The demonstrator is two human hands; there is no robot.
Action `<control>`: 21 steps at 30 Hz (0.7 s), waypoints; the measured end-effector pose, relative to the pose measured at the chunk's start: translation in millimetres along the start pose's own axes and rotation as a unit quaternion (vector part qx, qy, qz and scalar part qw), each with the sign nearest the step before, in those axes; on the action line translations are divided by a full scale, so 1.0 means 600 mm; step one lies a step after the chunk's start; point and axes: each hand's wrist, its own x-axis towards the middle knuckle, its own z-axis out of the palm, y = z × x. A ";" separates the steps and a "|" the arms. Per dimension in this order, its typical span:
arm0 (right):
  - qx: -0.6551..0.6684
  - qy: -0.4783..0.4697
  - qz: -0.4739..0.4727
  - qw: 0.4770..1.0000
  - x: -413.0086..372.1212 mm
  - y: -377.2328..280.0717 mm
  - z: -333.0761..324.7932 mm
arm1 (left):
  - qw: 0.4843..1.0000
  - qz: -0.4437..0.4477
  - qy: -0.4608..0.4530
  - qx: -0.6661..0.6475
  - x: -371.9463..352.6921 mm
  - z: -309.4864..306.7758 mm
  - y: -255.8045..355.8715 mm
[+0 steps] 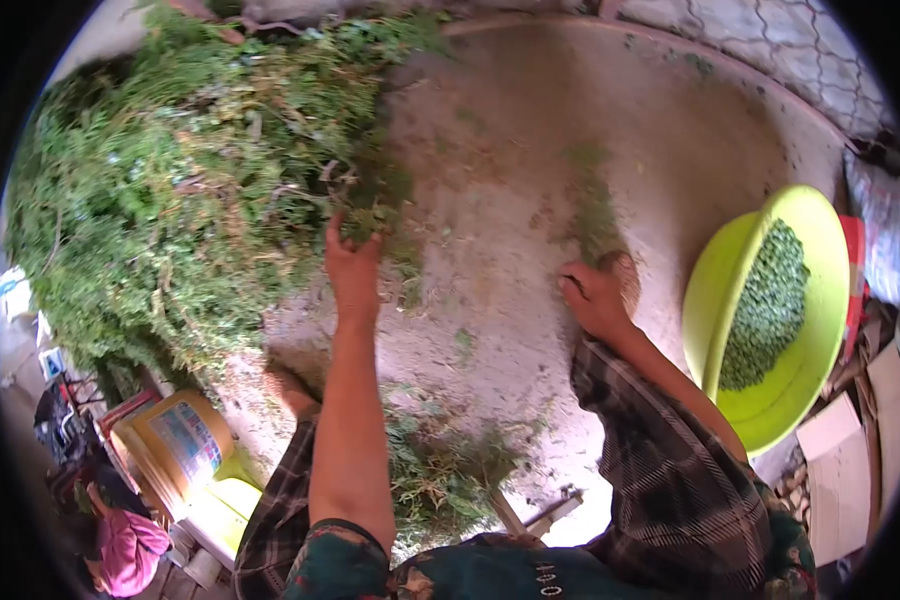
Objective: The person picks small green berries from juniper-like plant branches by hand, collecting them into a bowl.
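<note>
My left hand reaches to the right edge of a big heap of leafy green branches. Its fingers are apart, and their tips meet the foliage beside a bare twig. Over by my right foot, my right hand is closed. A blurred green sprig rises from behind its knuckles and seems held there, though the grip itself is partly hidden. More cut greenery lies between my legs.
At right, a tilted lime-green basin holds small green bits. Cardboard lies below it. A labelled yellow bucket stands lower left, near a person in pink. Leaf scraps dot the pale ground; wire mesh borders the top right.
</note>
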 end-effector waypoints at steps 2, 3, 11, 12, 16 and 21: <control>-0.005 0.008 -0.008 1.000 0.000 0.003 0.001 | 0.995 0.031 -0.065 0.064 0.004 -0.002 -0.016; -0.003 0.015 -0.031 0.999 0.000 0.004 0.002 | 0.985 0.010 -0.082 0.149 -0.002 -0.006 -0.020; 0.039 -0.017 0.042 0.998 0.009 -0.005 -0.003 | 0.999 -0.046 -0.011 0.024 -0.018 -0.041 -0.086; 0.073 -0.014 0.073 0.995 0.008 -0.006 -0.002 | 0.998 -0.051 -0.020 0.023 -0.021 -0.042 -0.083; -0.008 -0.006 -0.016 1.000 0.066 -0.010 0.000 | 0.994 0.028 -0.014 0.101 0.000 -0.053 -0.088; -0.143 -0.118 -0.102 0.977 0.165 -0.084 0.047 | 0.827 0.280 -0.005 0.488 -0.034 0.001 -0.049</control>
